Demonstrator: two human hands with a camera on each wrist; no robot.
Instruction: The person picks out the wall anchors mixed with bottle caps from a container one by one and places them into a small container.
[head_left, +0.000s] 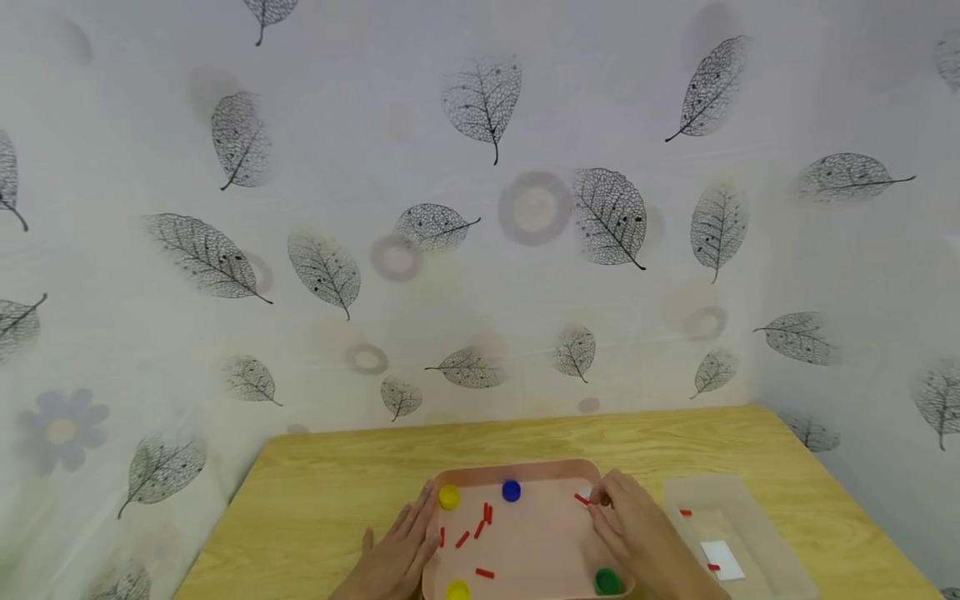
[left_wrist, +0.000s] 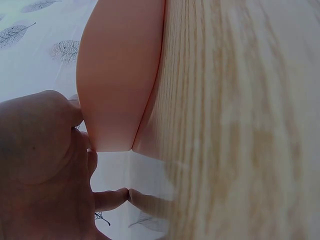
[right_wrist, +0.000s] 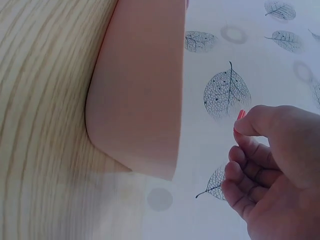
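Observation:
A pink tray (head_left: 532, 542) lies on the wooden table. Between thumb and index finger, my right hand (head_left: 633, 521) pinches a small red stick (head_left: 582, 499) above the tray's far right corner; the right wrist view shows the red tip (right_wrist: 241, 114) too. Beneath it, a white round piece (head_left: 586, 492) is partly hidden. My left hand (head_left: 401, 550) rests against the tray's left rim, its fingers extended. Several loose red sticks (head_left: 462, 539) lie in the tray's left half, one (head_left: 485, 573) nearer the front.
Round caps stand around the tray: yellow (head_left: 448, 497) far left, yellow (head_left: 457, 591) near left, blue (head_left: 512, 491) at the back, green (head_left: 607, 582) near right. On the right, a translucent bin (head_left: 772, 542) holds a white card (head_left: 722, 560) and red pieces. A leaf-patterned wall covering rises behind.

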